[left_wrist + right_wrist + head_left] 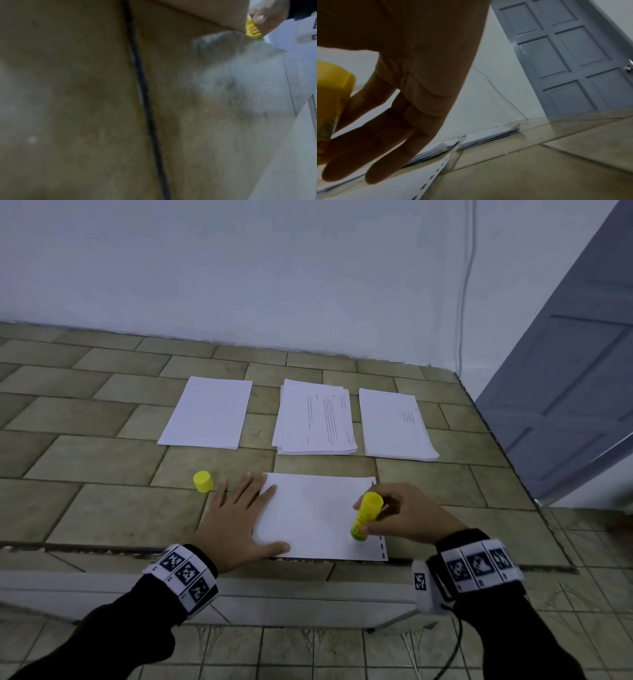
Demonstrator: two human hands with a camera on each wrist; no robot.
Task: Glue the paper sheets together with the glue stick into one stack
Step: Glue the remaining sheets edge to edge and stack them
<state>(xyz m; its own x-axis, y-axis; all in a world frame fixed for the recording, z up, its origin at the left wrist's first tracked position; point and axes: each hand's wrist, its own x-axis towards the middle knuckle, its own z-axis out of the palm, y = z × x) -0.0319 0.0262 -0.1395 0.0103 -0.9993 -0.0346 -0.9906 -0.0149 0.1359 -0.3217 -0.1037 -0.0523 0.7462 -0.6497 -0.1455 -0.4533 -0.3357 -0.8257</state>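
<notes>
- Wristbands with coded markers point(186, 575) and dark sleeves sit nearest the camera; both hands work just beyond them at the near edge of the tiled bench point(85, 460).
- Glue stick point(365, 517): yellow, uncapped, tilted, lower end down on the sheet point(315, 515) near its right margin. Right hand point(404, 517) has fingers and thumb curled round the barrel.
- Left hand point(236, 518): flat, fingers straight and spread, pressing the sheet's left edge down; holds nothing. Left wrist view is mostly blur, only a sliver of the stick shows.
- The sheet lies landscape, right edge carries a dashed strip, near edge about flush with the bench lip.
- Yellow cap point(202, 481) stands on the bench just left of the left hand.
- Farther back, three paper piles in a row: left pile point(207, 412) blank on top, middle pile point(315, 419) printed and slightly fanned, right pile point(397, 426) with a little print.
- Judgement, step in hand: spreading glue on the sheet. Do it well: keep the left palm pinning, stroke away from the pinned side so paper doesn't buckle, cover edges and corners, light pressure.
- Risk: near edge overhang may drag off the lip.
</notes>
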